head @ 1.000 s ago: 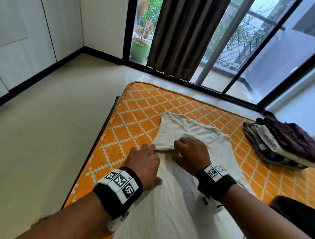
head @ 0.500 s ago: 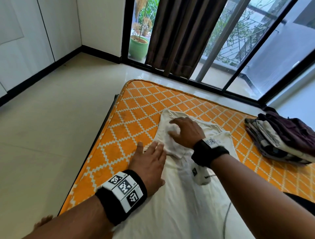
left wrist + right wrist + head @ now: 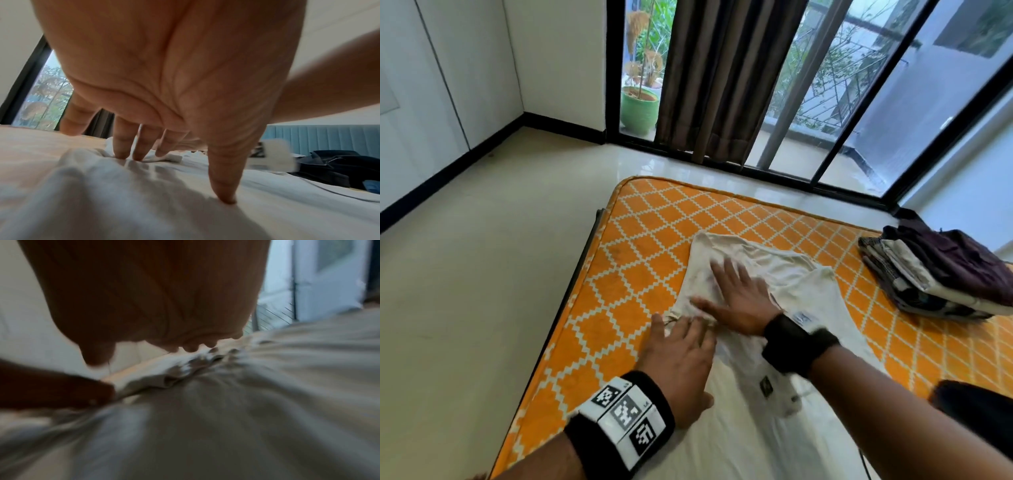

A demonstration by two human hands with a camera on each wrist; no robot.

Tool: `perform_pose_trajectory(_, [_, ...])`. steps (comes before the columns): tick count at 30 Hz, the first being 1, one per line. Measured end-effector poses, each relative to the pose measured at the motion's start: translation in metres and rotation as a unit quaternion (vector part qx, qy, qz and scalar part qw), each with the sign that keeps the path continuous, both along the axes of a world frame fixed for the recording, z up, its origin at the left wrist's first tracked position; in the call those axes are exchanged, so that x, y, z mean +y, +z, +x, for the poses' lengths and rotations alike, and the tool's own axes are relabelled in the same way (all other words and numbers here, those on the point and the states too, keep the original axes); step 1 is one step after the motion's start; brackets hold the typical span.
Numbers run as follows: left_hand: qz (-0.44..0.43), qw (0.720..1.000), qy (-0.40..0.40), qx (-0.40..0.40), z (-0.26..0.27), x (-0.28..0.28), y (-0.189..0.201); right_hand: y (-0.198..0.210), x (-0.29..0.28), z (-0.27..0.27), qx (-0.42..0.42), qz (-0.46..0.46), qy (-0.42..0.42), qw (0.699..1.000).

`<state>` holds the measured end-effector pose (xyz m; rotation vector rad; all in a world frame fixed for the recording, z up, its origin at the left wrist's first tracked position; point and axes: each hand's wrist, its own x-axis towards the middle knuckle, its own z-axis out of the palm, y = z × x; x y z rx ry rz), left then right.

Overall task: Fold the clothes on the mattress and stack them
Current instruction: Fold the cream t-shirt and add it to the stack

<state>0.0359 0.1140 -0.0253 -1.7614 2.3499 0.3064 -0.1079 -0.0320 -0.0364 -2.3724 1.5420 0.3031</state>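
While your left hand [image 3: 681, 363] lies flat, fingers straight, on the white shirt [image 3: 784, 428] spread on the orange mattress [image 3: 640, 260], your right hand [image 3: 739, 298] presses its folded sleeve, fingers apparently extended though blurred. Folded clothes [image 3: 941, 274] sit stacked well apart.

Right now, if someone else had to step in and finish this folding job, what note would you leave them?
Left hand: flat, fingers straight, pressing the white shirt near its left edge.
Right hand: flat on the folded-in sleeve part, smoothing it.
The shirt lies spread on the orange mattress.
Done: a pile of folded clothes sits at the mattress's right side.
Left: finish folding this shirt and put it on the pile.
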Motion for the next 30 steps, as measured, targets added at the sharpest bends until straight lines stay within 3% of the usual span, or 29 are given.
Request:
perform_pose_trajectory(2, [0.027,1.000,0.007,0.001,0.003,0.000,-0.001,0.004,0.047,-0.036,-0.011,0.032,-0.044,0.998])
perform_pose_trajectory(7, [0.022,1.000,-0.008,-0.007,0.002,0.012,0.006,0.019,0.170,-0.171,0.020,-0.028,-0.090,0.995])
perform_pose_trajectory(11, [-0.076,0.994,-0.070,-0.036,-0.024,0.030,0.024,0.032,0.236,-0.241,-0.071,0.012,-0.215,0.974])
perform_pose_trajectory(15, [0.046,0.995,-0.073,-0.051,-0.052,0.075,0.031,0.034,0.272,-0.275,-0.086,-0.003,-0.281,0.956])
perform_pose_trajectory(18, [0.070,0.993,-0.071,-0.055,-0.066,0.112,0.033,0.030,0.288,-0.288,-0.068,-0.034,-0.369,0.926])
perform_pose_trajectory(21, [0.064,0.992,-0.079,-0.076,-0.078,0.131,0.039,0.036,0.289,-0.293,-0.024,0.004,-0.412,0.911])
perform_pose_trajectory(25, [0.011,0.992,-0.083,-0.098,-0.124,0.116,0.058,0.039,0.282,-0.305,-0.052,0.020,-0.429,0.902])
perform_pose_trajectory(30, [-0.027,0.994,-0.077,-0.077,-0.205,0.050,0.075,0.037,0.269,-0.316,-0.058,0.066,-0.426,0.901])
